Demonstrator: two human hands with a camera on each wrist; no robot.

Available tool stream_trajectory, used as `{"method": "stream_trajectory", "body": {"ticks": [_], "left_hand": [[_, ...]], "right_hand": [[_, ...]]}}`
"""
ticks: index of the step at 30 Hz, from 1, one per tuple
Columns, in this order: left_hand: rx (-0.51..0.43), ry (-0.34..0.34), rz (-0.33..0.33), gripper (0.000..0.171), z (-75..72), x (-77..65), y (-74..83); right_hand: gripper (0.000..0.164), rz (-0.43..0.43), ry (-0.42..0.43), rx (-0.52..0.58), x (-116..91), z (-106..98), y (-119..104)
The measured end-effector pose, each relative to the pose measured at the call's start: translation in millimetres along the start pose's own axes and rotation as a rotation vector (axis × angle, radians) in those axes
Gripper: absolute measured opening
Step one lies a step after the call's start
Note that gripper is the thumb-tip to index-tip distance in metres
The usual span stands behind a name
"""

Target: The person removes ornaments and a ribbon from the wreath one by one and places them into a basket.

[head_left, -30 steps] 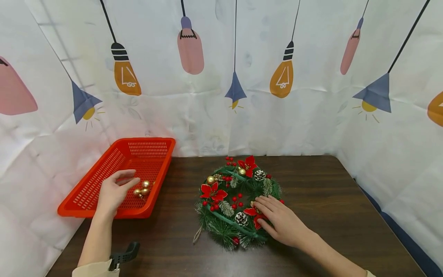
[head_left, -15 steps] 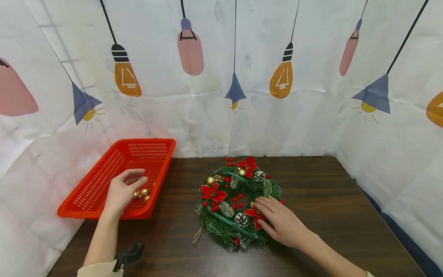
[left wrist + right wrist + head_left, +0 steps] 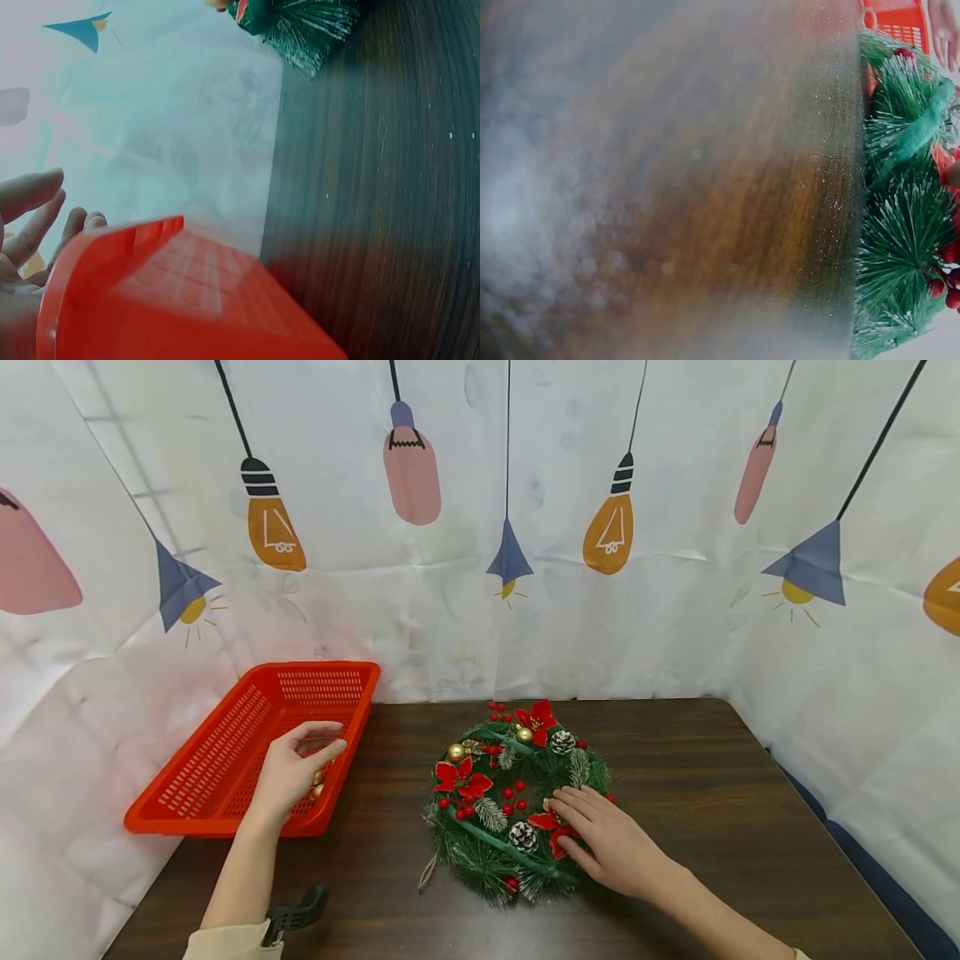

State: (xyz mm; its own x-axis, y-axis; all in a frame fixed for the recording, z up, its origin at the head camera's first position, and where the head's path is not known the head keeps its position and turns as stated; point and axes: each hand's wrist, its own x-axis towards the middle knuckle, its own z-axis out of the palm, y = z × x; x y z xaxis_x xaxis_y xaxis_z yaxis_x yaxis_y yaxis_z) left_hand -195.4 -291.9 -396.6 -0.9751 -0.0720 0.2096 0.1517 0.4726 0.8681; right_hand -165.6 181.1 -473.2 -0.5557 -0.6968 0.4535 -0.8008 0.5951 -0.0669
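Note:
My left hand (image 3: 294, 768) hovers over the right part of a red plastic basket (image 3: 217, 727), its fingers loosely bent and the thumb apart from them. Nothing shows between those fingers in the left wrist view. Gold balls (image 3: 318, 778) lie in the basket beside this hand, partly hidden behind it. On a green Christmas wreath (image 3: 480, 852) with red flowers, berries, pinecones and gold balls rests my right hand (image 3: 618, 843). Its fingers lie extended over a red poinsettia flower (image 3: 557, 843) at the wreath's lower right, covering part of it.
Both the basket and the wreath stand on a dark wooden table (image 3: 675, 752). A white curtain (image 3: 450, 610) printed with lamps and bulbs hangs behind and at the sides. A twine loop (image 3: 427, 872) sticks out at the wreath's lower left.
My left hand has moved right across the basket, towards its right wall, and now covers most of the gold balls there. The right hand and the wreath stay where they were.

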Motion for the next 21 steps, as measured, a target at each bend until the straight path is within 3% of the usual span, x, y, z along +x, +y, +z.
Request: {"method": "stream_trajectory", "body": {"ticks": [10, 21], "left_hand": [[-0.029, -0.058, 0.005, 0.046, 23.0, 4.6, 7.3], [-0.027, -0.104, 0.054, 0.031, 57.0, 13.7, 6.9]], "right_hand": [[0.050, 0.001, -0.006, 0.001, 0, 0, 0], [0.050, -0.004, 0.000, 0.002, 0, 1, -1]]}}
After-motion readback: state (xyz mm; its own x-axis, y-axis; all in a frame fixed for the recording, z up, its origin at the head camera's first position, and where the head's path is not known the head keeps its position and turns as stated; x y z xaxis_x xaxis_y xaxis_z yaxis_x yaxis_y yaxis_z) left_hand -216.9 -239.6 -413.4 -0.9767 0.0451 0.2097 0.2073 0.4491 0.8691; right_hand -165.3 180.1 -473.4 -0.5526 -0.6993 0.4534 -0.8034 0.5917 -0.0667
